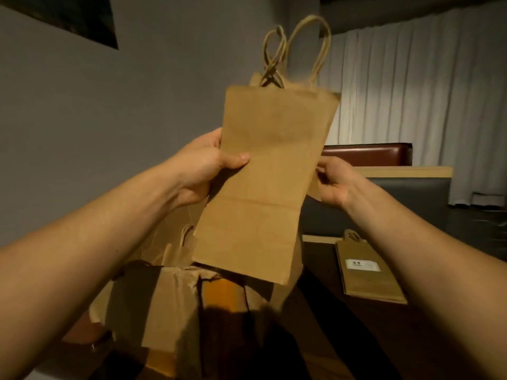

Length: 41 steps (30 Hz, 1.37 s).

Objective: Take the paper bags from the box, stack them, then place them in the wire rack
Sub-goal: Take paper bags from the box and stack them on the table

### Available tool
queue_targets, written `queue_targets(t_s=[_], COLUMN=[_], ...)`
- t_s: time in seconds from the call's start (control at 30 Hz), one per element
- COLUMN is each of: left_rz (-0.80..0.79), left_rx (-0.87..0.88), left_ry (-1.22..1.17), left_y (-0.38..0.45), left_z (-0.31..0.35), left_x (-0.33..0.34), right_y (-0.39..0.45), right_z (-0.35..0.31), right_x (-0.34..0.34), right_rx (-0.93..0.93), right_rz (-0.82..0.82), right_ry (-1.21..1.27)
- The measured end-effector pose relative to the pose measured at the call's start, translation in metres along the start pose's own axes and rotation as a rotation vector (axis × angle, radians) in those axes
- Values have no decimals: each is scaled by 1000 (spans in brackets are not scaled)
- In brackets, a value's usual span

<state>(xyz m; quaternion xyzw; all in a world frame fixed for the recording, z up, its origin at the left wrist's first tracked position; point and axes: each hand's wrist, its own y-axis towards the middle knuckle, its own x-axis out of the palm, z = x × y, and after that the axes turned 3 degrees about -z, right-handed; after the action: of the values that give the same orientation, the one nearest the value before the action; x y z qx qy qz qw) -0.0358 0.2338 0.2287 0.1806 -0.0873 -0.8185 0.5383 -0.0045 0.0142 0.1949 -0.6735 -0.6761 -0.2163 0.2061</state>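
- The fingers of both hands were hidden behind the held paper bags [270, 171]; how many bags were in that bundle could not be counted, though a second edge and several twisted-paper handles [296, 53] showed above the front bag's top.
- The box [175, 305] at the lower centre of the frame was partly covered by the bundle and both forearms; its torn paper and tape were hard to read in the dim light, and an orange patch inside could not be identified.
- The label on the flat bag [367, 270] at the lower right was too blurred to read.
- The left hand [204, 171] gripped the bundle's left edge at centre frame, thumb pressed on the front face.
- The right hand [333, 182] held the bundle's right edge, thumb side toward the camera, fingers curled behind the paper.
- The bundle stood nearly upright between the two hands, tilted slightly to the right, handles up, its bottom edge hanging just above the box.
- The bags were plain brown kraft paper, flat-folded, rectangular, with one horizontal crease across the lower part.
- The flat bag lay on a dark table [329, 311], well apart from both hands.
- More brown paper with a handle loop [186, 234] showed behind the box, left of the bundle.
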Motion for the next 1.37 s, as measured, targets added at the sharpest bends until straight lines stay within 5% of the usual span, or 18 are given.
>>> queue_targets(t_s=[0.23,0.6,0.77,0.9,1.17,1.37], left_rz=[84,124,59,73,-13,162], left_rx=[-148,-362,-506,-413,-336,-506], left_ry=[-79,-213,-435,-501,-526,-703], left_y=[22,3,-20,-29,-26,-22], left_z=[-49,-178,-236,-263,-277,-276], left_x=[109,214,243,255,252,243], right_y=[-80,-176,-163,-151,-150,-150], right_z=[-48,-43,59,115,124,119], right_x=[-115,-247,-257,-274,-295,-325], right_rx=[-419,-273,35,113,68,-139], right_rz=[281,475,391,391,333,540], right_ry=[-590,-634,-717,-554,-408,56])
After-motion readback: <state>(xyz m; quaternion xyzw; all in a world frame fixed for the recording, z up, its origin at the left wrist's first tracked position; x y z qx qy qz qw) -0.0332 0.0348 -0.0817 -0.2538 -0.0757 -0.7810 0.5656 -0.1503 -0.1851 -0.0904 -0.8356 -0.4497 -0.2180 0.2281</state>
